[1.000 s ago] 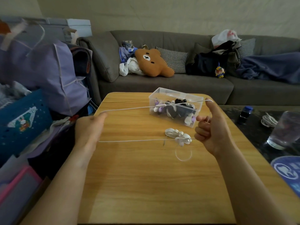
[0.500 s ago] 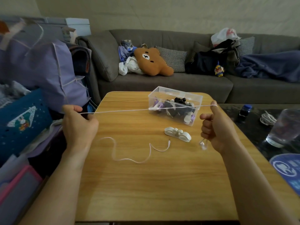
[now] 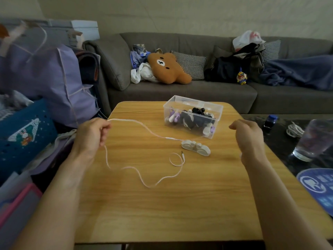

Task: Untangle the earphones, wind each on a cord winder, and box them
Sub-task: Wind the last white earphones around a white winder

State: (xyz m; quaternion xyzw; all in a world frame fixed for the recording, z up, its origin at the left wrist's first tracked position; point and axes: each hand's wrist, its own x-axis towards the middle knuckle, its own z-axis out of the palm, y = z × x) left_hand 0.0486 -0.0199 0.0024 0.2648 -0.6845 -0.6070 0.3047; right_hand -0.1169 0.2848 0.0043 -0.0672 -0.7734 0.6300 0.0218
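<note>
A pale pink-white earphone cord [image 3: 144, 175] lies slack on the wooden table [image 3: 180, 213]. My left hand [image 3: 93, 134] pinches it at the table's left edge. One strand runs right to the white cord winder [image 3: 196, 147]. The other loops down and round to the jack near the winder. My right hand [image 3: 246, 136] hovers right of the winder with fingers curled, and no cord visibly reaches it. A clear plastic box [image 3: 193, 105] behind the winder holds several wound earphones.
A glass of water [image 3: 313, 139], a coiled white cable [image 3: 294, 130] and a small blue-capped bottle [image 3: 270, 120] stand on the dark table to the right. Bags and bins crowd the left side. A grey sofa with cushions runs along the back.
The cord was stretched taut in the air between both hands. It now lies slack on the table, one end by the winder. Both hands stay about where they were.
</note>
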